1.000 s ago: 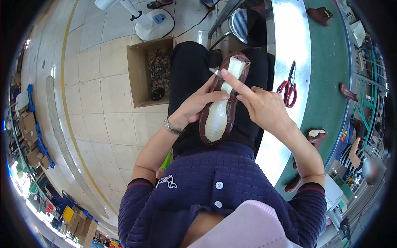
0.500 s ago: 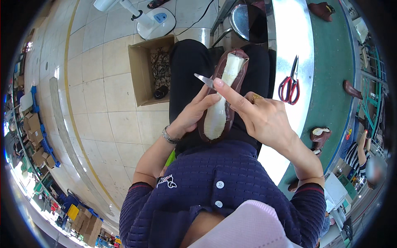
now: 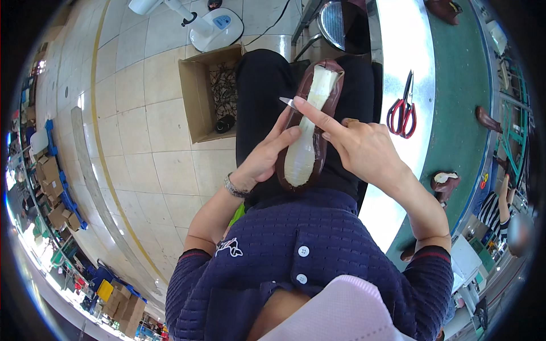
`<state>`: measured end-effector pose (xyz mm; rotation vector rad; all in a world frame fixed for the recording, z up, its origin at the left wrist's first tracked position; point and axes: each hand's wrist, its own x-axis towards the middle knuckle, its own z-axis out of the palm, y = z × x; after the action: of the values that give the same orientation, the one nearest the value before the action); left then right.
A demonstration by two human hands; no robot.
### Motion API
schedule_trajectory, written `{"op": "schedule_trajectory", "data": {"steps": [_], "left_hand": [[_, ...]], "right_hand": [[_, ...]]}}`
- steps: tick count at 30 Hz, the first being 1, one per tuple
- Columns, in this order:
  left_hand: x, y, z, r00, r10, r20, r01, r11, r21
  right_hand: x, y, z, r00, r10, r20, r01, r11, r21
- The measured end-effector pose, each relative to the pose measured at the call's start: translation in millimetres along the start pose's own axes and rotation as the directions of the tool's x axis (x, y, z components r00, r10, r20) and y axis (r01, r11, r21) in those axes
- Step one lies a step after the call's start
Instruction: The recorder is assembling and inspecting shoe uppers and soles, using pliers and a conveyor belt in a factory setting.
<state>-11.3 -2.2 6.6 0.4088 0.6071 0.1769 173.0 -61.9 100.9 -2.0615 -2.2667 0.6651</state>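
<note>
A brown leather shoe (image 3: 322, 149) lies sole side up along my lap, its toe and heel ends pointing away from and toward me. A long whitish strip (image 3: 300, 162) covers the middle of its underside, with the leather folded in around it. My left hand (image 3: 263, 160) grips the shoe's left side, thumb resting on the strip. Over the shoe's right side, my right hand (image 3: 369, 150) is closed on a knife, the index finger stretched along it. Only the knife's short bright blade (image 3: 288, 102) shows, at the shoe's left edge; the handle is hidden.
Red-handled scissors (image 3: 402, 113) lie on the metal bench edge (image 3: 398, 187) at my right. Beyond it, a green conveyor surface (image 3: 455, 131) carries other brown shoes (image 3: 445, 184). An open cardboard box (image 3: 196, 102) with dark scraps stands left of my knees, near a white lamp base (image 3: 219, 31).
The knife blade has shifted a little to the right across the shoe, and less of it shows. Both hands keep their grips. The whole view has shifted slightly.
</note>
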Motion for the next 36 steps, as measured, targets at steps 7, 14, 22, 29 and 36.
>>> {"op": "schedule_trajectory", "data": {"steps": [7, 14, 22, 29, 36], "left_hand": [[4, -3, 0, 0.996, 0.091, 0.022, -0.093, 0.987, 0.133], [1, 5, -9, 0.999, -0.042, 0.028, 0.034, 0.972, 0.234], [6, 3, -18, 0.987, -0.15, 0.052, 0.118, 0.913, 0.391], [19, 29, -15, 0.997, -0.042, 0.07, 0.017, 0.944, 0.33], [23, 35, -8, 0.999, -0.025, 0.021, 0.012, 0.875, 0.484]], "right_hand": [[-5, -10, 3, 0.999, -0.007, -0.042, 0.012, 0.993, 0.115], [-20, -25, -7, 0.967, -0.245, -0.064, 0.252, 0.955, 0.157], [-1, -7, -12, 0.993, -0.089, -0.074, 0.094, 0.994, 0.063], [24, 15, 13, 0.994, 0.058, -0.095, -0.057, 0.998, 0.012], [-21, 28, 62, 0.783, 0.354, -0.512, -0.104, 0.886, 0.452]]}}
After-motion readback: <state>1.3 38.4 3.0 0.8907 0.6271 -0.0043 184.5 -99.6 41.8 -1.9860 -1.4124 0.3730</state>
